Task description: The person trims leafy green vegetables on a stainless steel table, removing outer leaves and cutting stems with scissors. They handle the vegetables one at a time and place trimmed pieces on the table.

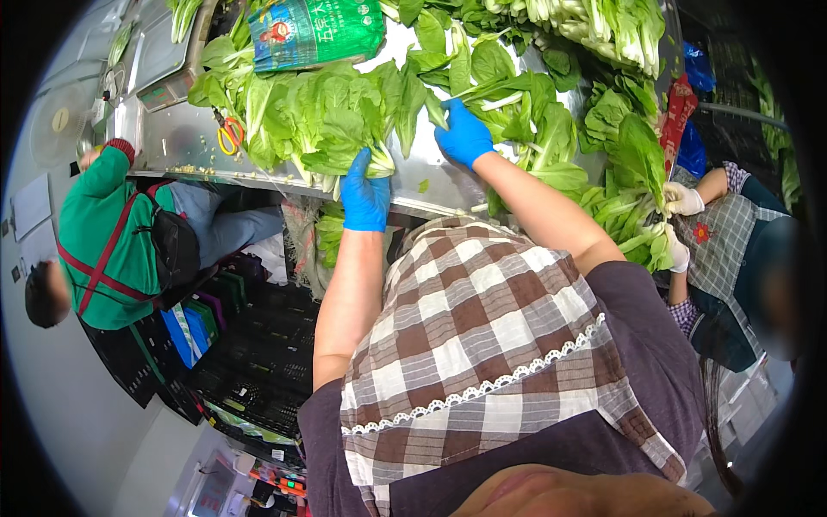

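Note:
My left hand [365, 194], in a blue glove, grips the pale base of a leafy green head [345, 139] at the near edge of the metal table [446, 184]. Its thumb lies on top; the other fingers are partly hidden. My right hand [464, 134], gloved likewise, pinches a loose green leaf [435, 108] above the tabletop. Left of my hands, more leafy heads [278, 106] lie in a row. Loose leaves and stalks [549, 132] are spread to the right of my right hand.
Orange-handled scissors [229, 134] lie by a digital scale [161, 94]. A printed green bag [316, 32] rests on the greens. Pale-stemmed greens [581, 26] are piled at the back. One co-worker [110, 232] sits left; another's gloved hands [683, 199] hold greens at right. Black crates [258, 349] stand lower left.

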A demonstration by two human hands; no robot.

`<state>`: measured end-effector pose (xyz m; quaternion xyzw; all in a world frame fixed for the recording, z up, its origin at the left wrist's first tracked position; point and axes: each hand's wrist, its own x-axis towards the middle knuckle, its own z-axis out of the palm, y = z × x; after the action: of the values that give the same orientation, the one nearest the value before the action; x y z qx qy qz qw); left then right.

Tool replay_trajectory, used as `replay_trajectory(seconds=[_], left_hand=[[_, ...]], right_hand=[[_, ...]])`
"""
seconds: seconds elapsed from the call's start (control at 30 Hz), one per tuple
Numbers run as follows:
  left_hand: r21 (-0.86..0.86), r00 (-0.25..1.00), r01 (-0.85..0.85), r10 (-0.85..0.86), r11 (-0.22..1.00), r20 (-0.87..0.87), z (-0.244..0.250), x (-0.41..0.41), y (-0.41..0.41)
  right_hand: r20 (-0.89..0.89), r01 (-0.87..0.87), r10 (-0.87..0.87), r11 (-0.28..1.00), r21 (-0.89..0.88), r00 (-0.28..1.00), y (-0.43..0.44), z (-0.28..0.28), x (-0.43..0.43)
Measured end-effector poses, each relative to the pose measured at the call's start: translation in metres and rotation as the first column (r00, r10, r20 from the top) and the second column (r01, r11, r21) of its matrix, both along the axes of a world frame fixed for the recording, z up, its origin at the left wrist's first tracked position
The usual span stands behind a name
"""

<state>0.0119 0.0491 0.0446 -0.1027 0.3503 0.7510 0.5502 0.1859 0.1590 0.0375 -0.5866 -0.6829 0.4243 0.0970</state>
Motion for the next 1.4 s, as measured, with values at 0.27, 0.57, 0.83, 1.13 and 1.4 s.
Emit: replay_trajectory(seconds=[0.27, 0.57, 0.83, 1.13, 1.4], left_hand=[[-0.008, 0.999, 0.029, -0.029, 1.0, 0.022, -0.003, 0.005, 0.001], [0.007, 0.999, 0.008, -0.008, 1.0, 0.032, 0.006, 0.004, 0.001], [-0.004, 0.998, -0.001, 0.001, 1.0, 0.058, -0.005, 0.004, -0.002], [0.043, 1.0, 0.0, 0.0, 0.999, 0.008, -0.001, 0.001, -0.002], [0.03, 1.0, 0.001, -0.002, 1.0, 0.029, -0.003, 0.001, -0.006]], right_hand=[[-0.285, 0.122, -0.228, 0.93, -0.346, 0.931, -0.016, -0.025, -0.029], [-0.533, 0.064, -0.399, 0.839, -0.54, 0.746, -0.015, -0.041, -0.027], [-0.549, 0.1, -0.462, 0.82, -0.563, 0.696, -0.022, -0.032, -0.013], [0.009, -0.055, 0.056, 0.995, -0.085, 0.998, -0.004, -0.017, -0.044], [-0.581, -0.128, -0.544, 0.654, -0.745, 0.606, -0.008, -0.007, -0.002]])
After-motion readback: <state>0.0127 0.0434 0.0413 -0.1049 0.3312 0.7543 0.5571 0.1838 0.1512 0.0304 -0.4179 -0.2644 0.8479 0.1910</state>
